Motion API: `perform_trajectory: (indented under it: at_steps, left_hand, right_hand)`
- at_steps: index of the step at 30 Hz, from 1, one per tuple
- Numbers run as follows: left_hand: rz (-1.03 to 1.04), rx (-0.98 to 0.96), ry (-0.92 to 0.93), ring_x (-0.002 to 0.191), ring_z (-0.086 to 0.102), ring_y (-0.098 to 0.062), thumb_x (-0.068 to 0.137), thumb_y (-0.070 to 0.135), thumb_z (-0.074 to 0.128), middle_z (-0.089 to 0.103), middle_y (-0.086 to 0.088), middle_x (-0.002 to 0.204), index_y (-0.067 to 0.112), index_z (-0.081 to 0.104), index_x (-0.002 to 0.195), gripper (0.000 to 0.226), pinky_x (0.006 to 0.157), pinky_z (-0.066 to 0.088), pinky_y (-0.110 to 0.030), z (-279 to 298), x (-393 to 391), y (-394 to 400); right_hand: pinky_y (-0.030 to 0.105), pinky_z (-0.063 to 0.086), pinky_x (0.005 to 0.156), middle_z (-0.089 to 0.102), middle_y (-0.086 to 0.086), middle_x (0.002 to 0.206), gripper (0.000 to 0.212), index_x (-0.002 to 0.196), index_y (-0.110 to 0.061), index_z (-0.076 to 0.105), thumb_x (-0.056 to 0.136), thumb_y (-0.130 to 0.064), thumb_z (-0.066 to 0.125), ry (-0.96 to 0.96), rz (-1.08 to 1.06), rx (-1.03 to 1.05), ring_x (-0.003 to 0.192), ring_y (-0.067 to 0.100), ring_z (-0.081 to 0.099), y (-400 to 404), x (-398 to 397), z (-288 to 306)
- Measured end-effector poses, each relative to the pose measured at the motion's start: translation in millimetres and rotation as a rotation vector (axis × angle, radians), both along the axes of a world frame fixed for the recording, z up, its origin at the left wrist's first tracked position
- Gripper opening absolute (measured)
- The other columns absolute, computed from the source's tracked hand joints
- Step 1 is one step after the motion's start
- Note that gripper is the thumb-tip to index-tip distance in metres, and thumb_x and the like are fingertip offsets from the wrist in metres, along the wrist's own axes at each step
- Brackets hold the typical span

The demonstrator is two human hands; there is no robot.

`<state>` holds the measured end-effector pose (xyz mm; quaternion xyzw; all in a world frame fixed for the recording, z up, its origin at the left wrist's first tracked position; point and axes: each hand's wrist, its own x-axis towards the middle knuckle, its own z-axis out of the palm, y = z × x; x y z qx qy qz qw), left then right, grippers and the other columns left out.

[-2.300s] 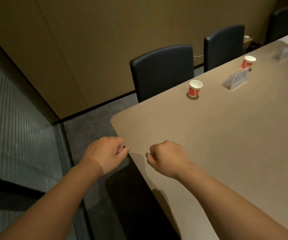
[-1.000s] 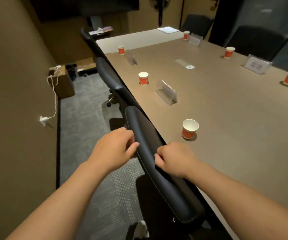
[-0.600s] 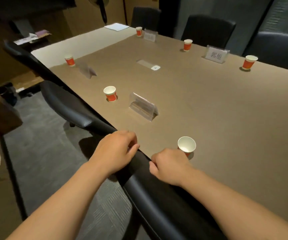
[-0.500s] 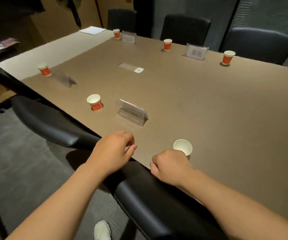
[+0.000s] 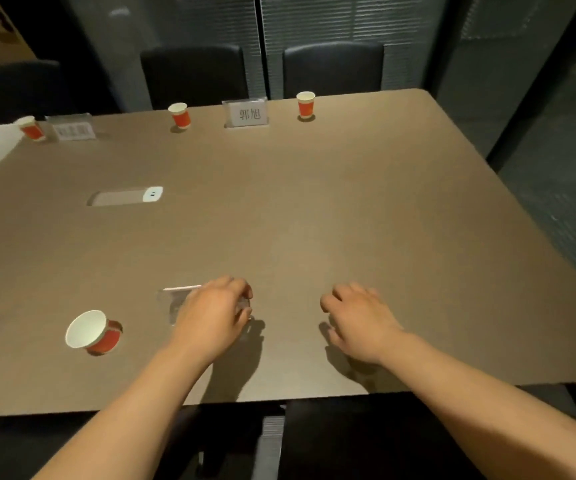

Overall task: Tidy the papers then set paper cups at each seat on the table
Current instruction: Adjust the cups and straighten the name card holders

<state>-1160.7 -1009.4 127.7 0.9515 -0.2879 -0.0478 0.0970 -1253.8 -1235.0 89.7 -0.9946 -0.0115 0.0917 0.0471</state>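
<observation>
Your left hand (image 5: 210, 320): curled over a clear name stand (image 5: 179, 301)
Your right hand (image 5: 359, 317): empty
Near cup (image 5: 92, 332): left of stand

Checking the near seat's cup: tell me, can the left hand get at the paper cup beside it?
Probably yes. The paper cup stands just left of the left hand on bare table, with nothing between them. The hand is empty, though over a clear name stand.

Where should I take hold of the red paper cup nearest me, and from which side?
Take the red paper cup around its side wall just below the white rim, coming from its right, where the left hand already is. It stands upright with its mouth open, so a grip pinching the rim could crush it. The table around it looks bare.
</observation>
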Motion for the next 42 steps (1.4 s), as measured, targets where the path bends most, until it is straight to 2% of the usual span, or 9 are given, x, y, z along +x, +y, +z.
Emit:
perform_trajectory:
  at_steps: [5, 8, 13, 20, 24, 29, 35, 38, 42]
  left_hand:
    - [0.009, 0.098, -0.029, 0.109, 0.061, -0.026, 0.083, 0.027, 0.066, 0.063, 0.002, 0.119, 0.027, 0.058, 0.117, 0.035, 0.088, 0.048, -0.037, -29.0, 52.8, -2.3]
    - [0.044, 0.171, -0.005, 0.114, 0.059, -0.024, 0.083, 0.024, 0.064, 0.060, 0.003, 0.127, 0.028, 0.054, 0.126, 0.045, 0.092, 0.046, -0.036, -46.0, 70.4, 0.6]
    - [0.047, 0.252, 0.081, 0.120, 0.056, -0.025, 0.084, 0.024, 0.061, 0.057, 0.001, 0.131, 0.028, 0.050, 0.131, 0.048, 0.098, 0.042, -0.035, -67.7, 99.6, 5.8]
    - [-0.008, 0.341, 0.130, 0.114, 0.059, -0.026, 0.083, 0.022, 0.057, 0.062, 0.000, 0.119, 0.027, 0.055, 0.116, 0.034, 0.092, 0.043, -0.035, -90.9, 112.6, 6.4]
    - [-0.012, 0.337, 0.133, 0.111, 0.058, -0.027, 0.081, 0.021, 0.058, 0.062, -0.002, 0.114, 0.026, 0.055, 0.112, 0.031, 0.088, 0.043, -0.036, -95.6, 114.8, 4.3]
    - [-0.016, 0.358, 0.164, 0.112, 0.057, -0.027, 0.082, 0.020, 0.059, 0.061, -0.003, 0.116, 0.024, 0.055, 0.114, 0.033, 0.088, 0.040, -0.036, -97.4, 118.4, 1.1]
    - [-0.016, 0.208, 0.106, 0.129, 0.046, -0.023, 0.087, 0.030, 0.061, 0.051, 0.001, 0.139, 0.027, 0.042, 0.138, 0.055, 0.105, 0.033, -0.036, -89.1, 113.4, 8.6]
    - [0.000, 0.070, 0.035, 0.117, 0.052, -0.023, 0.087, 0.037, 0.057, 0.056, 0.001, 0.122, 0.026, 0.051, 0.122, 0.037, 0.100, 0.038, -0.036, -71.2, 111.0, 34.3]
    - [0.005, 0.028, 0.072, 0.095, 0.061, -0.026, 0.092, 0.037, 0.047, 0.064, -0.001, 0.102, 0.024, 0.054, 0.096, 0.015, 0.079, 0.046, -0.035, -45.4, 110.4, 93.7]
  right_hand:
    - [0.065, 0.024, 0.111, 0.007, 0.008, 0.160, 0.066, 0.146, -0.038, 0.022, 0.090, -0.027, 0.056, 0.367, -0.199, -0.085, 0.142, 0.047, 0.014, -32.1, 25.3, -22.9]
    - [0.052, 0.046, 0.099, 0.027, 0.013, 0.150, 0.051, 0.140, -0.029, 0.037, 0.093, -0.016, 0.052, 0.379, -0.189, -0.040, 0.126, 0.042, 0.040, -38.0, 31.1, -37.2]
    - [0.042, 0.052, 0.086, 0.047, 0.010, 0.117, 0.029, 0.121, -0.025, 0.047, 0.092, -0.026, 0.051, 0.280, -0.206, 0.094, 0.106, 0.037, 0.052, -22.4, 60.1, -56.4]
    - [0.046, 0.045, 0.093, 0.035, 0.009, 0.139, 0.083, 0.142, -0.025, 0.024, 0.076, -0.040, 0.072, 0.255, -0.289, 0.010, 0.123, 0.034, 0.042, -7.8, 89.5, -66.2]
    - [0.044, 0.049, 0.088, 0.038, 0.010, 0.134, 0.063, 0.138, -0.028, 0.031, 0.084, -0.018, 0.060, 0.214, -0.221, -0.015, 0.116, 0.034, 0.045, -12.3, 84.6, -71.4]
    - [0.044, 0.052, 0.085, 0.043, 0.011, 0.129, 0.057, 0.134, -0.023, 0.036, 0.085, -0.035, 0.064, 0.257, -0.393, 0.004, 0.111, 0.036, 0.053, -15.3, 94.5, -67.8]
    - [0.052, 0.035, 0.107, 0.021, 0.010, 0.156, 0.109, 0.151, -0.026, 0.009, 0.070, -0.061, 0.072, 0.311, -0.325, -0.118, 0.139, 0.037, 0.027, -1.0, 102.3, -51.8]
    - [0.046, 0.039, 0.104, 0.039, 0.010, 0.144, 0.071, 0.141, -0.021, 0.035, 0.083, -0.054, 0.059, 0.052, -0.174, -0.041, 0.131, 0.032, 0.040, 43.1, 118.8, -27.0]
    - [0.034, 0.045, 0.070, 0.066, 0.007, 0.095, 0.026, 0.096, -0.021, 0.059, 0.094, -0.041, 0.043, -0.052, 0.022, 0.125, 0.088, 0.031, 0.064, 132.3, 139.4, 4.7]
